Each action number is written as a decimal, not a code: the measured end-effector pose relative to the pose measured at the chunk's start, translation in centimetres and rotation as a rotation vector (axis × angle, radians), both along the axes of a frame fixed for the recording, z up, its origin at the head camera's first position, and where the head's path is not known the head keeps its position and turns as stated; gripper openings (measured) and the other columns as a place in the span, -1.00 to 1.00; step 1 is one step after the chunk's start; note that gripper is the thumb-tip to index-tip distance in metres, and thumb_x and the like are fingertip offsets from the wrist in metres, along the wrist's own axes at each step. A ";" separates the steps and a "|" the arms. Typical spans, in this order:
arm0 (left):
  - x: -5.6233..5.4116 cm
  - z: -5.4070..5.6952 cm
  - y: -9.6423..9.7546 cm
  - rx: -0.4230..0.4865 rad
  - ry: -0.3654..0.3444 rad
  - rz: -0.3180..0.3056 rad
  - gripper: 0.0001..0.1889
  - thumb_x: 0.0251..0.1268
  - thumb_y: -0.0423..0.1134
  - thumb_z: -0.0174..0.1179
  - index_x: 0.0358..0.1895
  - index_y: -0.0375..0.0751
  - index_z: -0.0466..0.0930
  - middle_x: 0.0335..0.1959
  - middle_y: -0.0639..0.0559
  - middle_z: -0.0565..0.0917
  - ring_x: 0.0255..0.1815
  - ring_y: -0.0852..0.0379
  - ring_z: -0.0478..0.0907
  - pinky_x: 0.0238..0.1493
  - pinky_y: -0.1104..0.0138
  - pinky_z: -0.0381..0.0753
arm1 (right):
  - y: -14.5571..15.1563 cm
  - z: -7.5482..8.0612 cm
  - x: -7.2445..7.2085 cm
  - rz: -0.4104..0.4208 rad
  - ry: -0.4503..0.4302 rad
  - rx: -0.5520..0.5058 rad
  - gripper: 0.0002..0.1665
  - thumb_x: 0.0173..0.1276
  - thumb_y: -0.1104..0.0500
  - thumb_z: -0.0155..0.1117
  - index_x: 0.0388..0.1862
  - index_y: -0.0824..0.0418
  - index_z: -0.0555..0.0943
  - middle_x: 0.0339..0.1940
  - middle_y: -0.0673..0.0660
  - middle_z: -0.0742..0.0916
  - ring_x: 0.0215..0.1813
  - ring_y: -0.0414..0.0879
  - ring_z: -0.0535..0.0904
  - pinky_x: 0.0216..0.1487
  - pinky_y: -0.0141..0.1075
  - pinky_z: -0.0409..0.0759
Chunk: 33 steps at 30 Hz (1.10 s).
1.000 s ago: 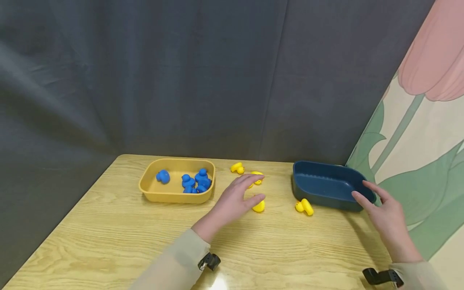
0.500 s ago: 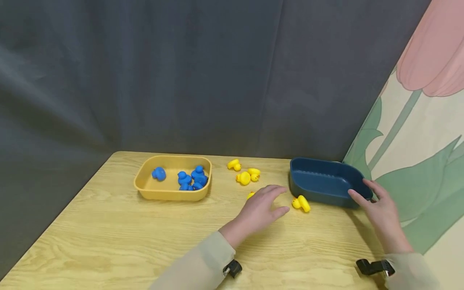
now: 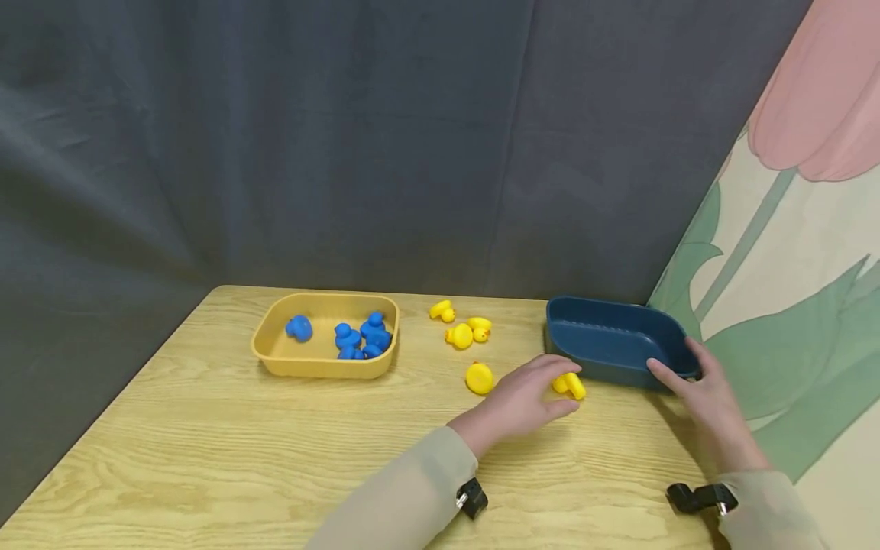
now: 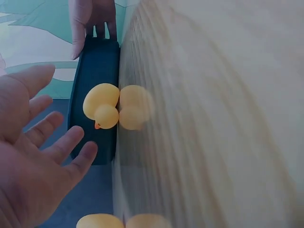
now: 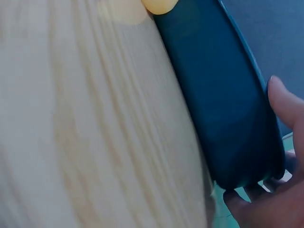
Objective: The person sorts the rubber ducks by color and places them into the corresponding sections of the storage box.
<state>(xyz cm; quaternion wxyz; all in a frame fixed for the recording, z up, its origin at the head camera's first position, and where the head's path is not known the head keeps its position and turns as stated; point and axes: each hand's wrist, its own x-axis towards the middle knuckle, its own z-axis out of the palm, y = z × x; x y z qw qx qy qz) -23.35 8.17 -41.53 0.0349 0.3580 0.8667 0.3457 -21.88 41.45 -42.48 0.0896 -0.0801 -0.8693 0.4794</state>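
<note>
In the head view my left hand [image 3: 519,405] reaches over the table with thumb and fingers spread, holding nothing. Close to its fingertips a yellow rubber duck [image 3: 572,386] lies tipped on the wood; the left wrist view shows a gap between that duck [image 4: 101,102] and the fingers. Just behind the duck stands a dark blue tray [image 3: 605,344] with nothing visible inside. At the tray's right end, my right hand [image 3: 718,412] grips it, thumb at the rim and fingers around the end, as the right wrist view also shows.
Behind and left of my left hand, a yellow rubber duck [image 3: 479,378] lies on the table [image 3: 241,443]. Several more ducks [image 3: 459,336] lie farther back. A yellow tray [image 3: 319,368] on the left holds several blue ducks [image 3: 347,336]. A dark curtain [image 3: 385,153] hangs behind.
My left hand has moved right, past the nearer middle duck, to the duck before the dark blue tray. My right hand stays at the tray's end. The whole view has shifted slightly.
</note>
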 end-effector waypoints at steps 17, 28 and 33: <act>-1.6 -0.3 1.5 -0.168 0.042 -0.067 -0.39 0.62 0.04 0.37 0.64 0.20 0.48 0.59 0.29 0.51 0.56 0.24 0.42 0.58 0.37 0.32 | 0.1 -1.8 -0.9 0.048 -0.007 -0.283 0.29 0.73 -0.04 0.27 0.82 -0.09 -0.56 0.81 0.08 -0.46 0.76 0.05 -0.66 0.73 -0.03 -0.53; -1.9 -0.2 1.9 -0.221 0.095 -0.042 -0.40 0.57 -0.07 0.44 0.60 0.25 0.54 0.54 0.27 0.53 0.51 0.18 0.42 0.52 0.38 0.37 | 0.1 -1.9 -0.8 0.039 0.013 -0.305 0.28 0.72 -0.04 0.30 0.85 -0.12 -0.51 0.82 0.06 -0.47 0.76 0.06 -0.67 0.72 0.07 -0.55; -2.0 -0.4 2.1 -0.286 0.147 -0.014 -0.40 0.53 -0.10 0.48 0.56 0.31 0.58 0.44 0.28 0.57 0.38 0.22 0.48 0.38 0.42 0.48 | 0.3 -2.0 -0.9 0.027 0.007 -0.303 0.28 0.72 -0.04 0.30 0.85 -0.12 -0.50 0.82 0.07 -0.46 0.76 0.05 -0.66 0.74 0.02 -0.54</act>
